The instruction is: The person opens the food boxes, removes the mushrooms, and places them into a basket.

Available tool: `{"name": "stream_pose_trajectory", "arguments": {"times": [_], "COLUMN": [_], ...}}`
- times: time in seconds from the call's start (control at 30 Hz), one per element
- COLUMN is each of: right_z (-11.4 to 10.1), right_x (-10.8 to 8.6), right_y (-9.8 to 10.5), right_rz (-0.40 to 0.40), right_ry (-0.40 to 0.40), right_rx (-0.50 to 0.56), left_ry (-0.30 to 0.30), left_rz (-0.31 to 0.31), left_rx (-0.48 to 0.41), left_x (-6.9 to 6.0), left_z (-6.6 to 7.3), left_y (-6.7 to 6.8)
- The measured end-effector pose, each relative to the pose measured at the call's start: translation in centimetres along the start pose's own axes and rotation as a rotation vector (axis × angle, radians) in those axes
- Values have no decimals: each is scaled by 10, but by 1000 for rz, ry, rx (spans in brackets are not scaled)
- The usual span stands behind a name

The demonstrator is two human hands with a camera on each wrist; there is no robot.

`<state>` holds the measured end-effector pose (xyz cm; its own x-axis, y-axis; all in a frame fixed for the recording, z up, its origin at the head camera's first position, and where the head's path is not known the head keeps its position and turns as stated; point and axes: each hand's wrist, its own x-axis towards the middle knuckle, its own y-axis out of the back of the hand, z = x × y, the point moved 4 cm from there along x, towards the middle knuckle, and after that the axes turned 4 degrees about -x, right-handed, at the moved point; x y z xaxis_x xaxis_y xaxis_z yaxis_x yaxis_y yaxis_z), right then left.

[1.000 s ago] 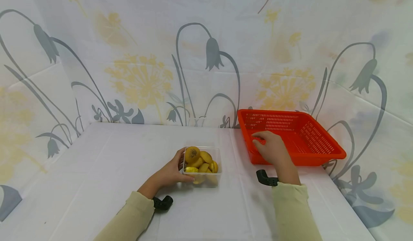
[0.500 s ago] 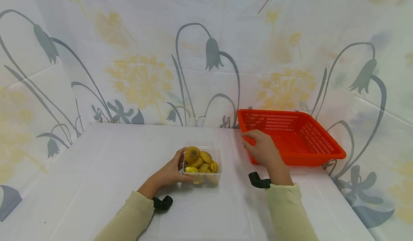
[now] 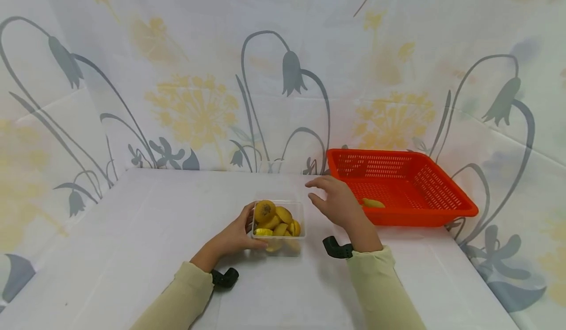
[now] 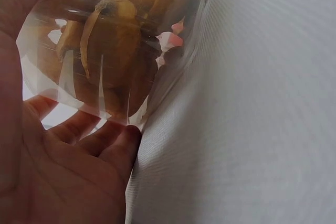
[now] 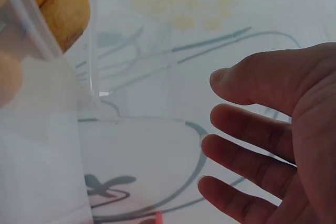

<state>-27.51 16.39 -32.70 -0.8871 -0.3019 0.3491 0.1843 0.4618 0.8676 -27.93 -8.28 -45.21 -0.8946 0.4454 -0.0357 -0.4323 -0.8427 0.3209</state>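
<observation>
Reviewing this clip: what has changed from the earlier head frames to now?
The empty right hand has moved left, from over the red perforated plastic basket toward the clear rectangular plastic container, uncovering one elongated yellow piece in the basket. Nothing was visibly grasped or released. The left hand still holds the container, its rounded yellow-brown pieces unchanged.

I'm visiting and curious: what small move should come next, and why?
Probably move the right grip to the yellow pieces in the clear box and take one: that grip is empty, the left grip holds the box, and a similar piece lies in the red basket.
</observation>
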Motion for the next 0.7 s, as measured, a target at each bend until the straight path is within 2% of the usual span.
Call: {"name": "stream_pose_trajectory", "arguments": {"times": [0.17,0.4,0.5,0.7], "right_z": [-12,-29,-36,-45], "right_x": [5,10,12,14], "right_y": [-7,-18,-22,-37], "right_rz": [-25,-19,-40,-133], "right_ry": [39,143,153,136], "right_rx": [-9,-59,-66,24], "left_ry": [-7,0,-2,-3], "left_rz": [-1,7,11,14], "left_rx": [-8,-7,-4,-8], "left_x": [-1,-1,-1,-1], "left_z": [0,1,1,1], "left_y": [-1,0,0,1]}}
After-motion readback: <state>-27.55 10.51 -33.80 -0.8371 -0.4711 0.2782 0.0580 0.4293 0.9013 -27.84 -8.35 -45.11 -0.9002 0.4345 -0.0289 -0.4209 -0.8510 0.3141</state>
